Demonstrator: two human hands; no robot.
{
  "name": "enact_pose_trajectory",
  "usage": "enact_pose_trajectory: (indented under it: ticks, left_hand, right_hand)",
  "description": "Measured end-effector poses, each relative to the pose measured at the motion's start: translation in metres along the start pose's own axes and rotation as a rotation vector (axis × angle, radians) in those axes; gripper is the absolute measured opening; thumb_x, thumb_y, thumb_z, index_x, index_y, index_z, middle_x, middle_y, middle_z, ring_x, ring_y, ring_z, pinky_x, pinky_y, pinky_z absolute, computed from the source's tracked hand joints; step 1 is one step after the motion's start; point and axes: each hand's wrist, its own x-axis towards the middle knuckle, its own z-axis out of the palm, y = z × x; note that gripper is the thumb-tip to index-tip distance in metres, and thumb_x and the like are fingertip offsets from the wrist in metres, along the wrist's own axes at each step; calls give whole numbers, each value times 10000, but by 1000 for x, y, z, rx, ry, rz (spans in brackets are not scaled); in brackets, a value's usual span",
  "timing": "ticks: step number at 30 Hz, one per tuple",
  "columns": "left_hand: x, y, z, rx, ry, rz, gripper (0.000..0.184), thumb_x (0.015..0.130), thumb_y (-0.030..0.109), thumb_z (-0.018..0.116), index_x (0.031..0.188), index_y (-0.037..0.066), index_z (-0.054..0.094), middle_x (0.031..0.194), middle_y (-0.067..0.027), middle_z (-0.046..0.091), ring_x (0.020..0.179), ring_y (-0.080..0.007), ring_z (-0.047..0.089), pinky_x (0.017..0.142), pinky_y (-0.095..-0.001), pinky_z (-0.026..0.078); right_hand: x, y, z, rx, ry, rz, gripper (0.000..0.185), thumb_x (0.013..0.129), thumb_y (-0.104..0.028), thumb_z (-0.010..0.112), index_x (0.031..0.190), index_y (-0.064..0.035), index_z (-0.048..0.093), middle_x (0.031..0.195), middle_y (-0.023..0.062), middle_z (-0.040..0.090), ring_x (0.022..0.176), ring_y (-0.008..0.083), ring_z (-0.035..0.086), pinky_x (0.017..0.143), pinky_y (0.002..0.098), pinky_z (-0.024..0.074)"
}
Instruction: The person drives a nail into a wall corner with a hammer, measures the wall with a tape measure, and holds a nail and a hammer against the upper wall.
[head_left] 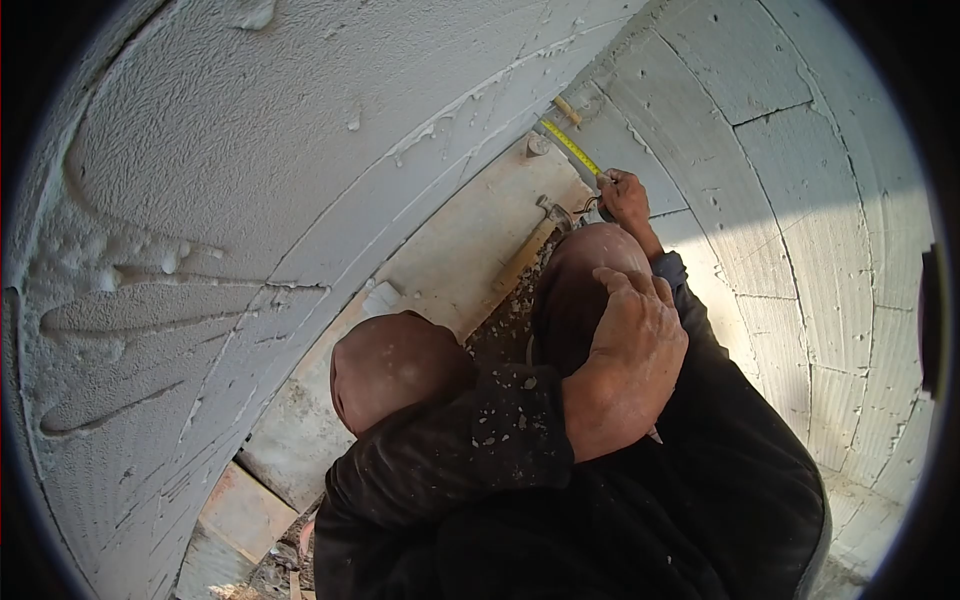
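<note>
My right hand (625, 200) is closed round a tape measure, whose case is mostly hidden by the fingers. Its yellow blade (570, 147) stretches up and left to the base of the rough wall. Over my right knee (595, 270) lies my left hand (630, 355), back up, with curled fingers. A small pale pointed tip (655, 435) shows beside its heel; whatever the hand holds is mostly hidden. A hammer (553, 212) lies near my right hand, on the board (480, 235).
A rough plastered wall (220, 130) rises on the left, and a pale block wall (790, 200) on the right. A short wooden piece (567, 110) lies in the far corner. Debris (505, 325) shows between my knees, beside a wooden strip (520, 262).
</note>
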Motion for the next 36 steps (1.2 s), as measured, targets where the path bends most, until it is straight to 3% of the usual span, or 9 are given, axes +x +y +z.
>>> enact_pose_trajectory:
  ticks: [7,10,21,25,28,31,36]
  left_hand:
    - [-3,-1,-10,8,-44,2,452,888,297,747,1243,19,730,1253,-200,712,1140,-296,698,977,-447,547]
    - [-5,1,1,3,58,-14,455,888,298,749,1246,18,728,1257,-205,712,1144,-297,698,974,-449,549]
    - [-3,3,0,11,32,-30,370,945,259,698,1231,30,745,1276,-199,711,1174,-306,686,987,-460,549]
    - [-2,2,-4,23,-37,6,364,961,263,686,1236,31,745,1275,-194,712,1174,-308,686,991,-464,547]
    - [-3,4,-1,7,22,-23,363,967,267,682,1233,29,747,1278,-192,712,1176,-310,685,993,-469,548]
    - [-2,2,-2,-1,-5,5,445,961,325,651,1196,-38,754,1204,-223,726,1148,-385,695,1020,-518,531]
    - [-3,2,1,11,12,13,445,962,310,640,1215,-40,747,1221,-230,720,1150,-387,691,1022,-532,527]
  right_hand:
    - [-3,-7,-5,5,-30,13,329,977,-388,619,980,-95,768,670,87,711,674,254,715,705,401,547]
    - [-4,-8,-5,12,-37,7,327,975,-390,621,990,-99,769,679,89,714,680,255,717,708,401,547]
    - [-8,-10,-7,61,-72,23,332,973,-395,622,1013,-102,771,690,82,716,672,229,706,701,390,539]
    - [-8,-11,-8,25,-105,45,307,992,-391,593,1002,-141,771,703,36,745,731,240,748,745,411,570]
    - [-11,-13,-10,32,-105,28,317,989,-390,597,996,-123,768,693,50,733,702,234,727,726,403,556]
    - [-11,-13,-9,51,-81,3,335,982,-390,603,983,-94,760,677,80,708,654,220,690,693,391,528]
    - [-12,-11,-10,75,-77,-34,332,975,-388,609,969,-89,752,668,84,703,641,217,683,684,389,528]
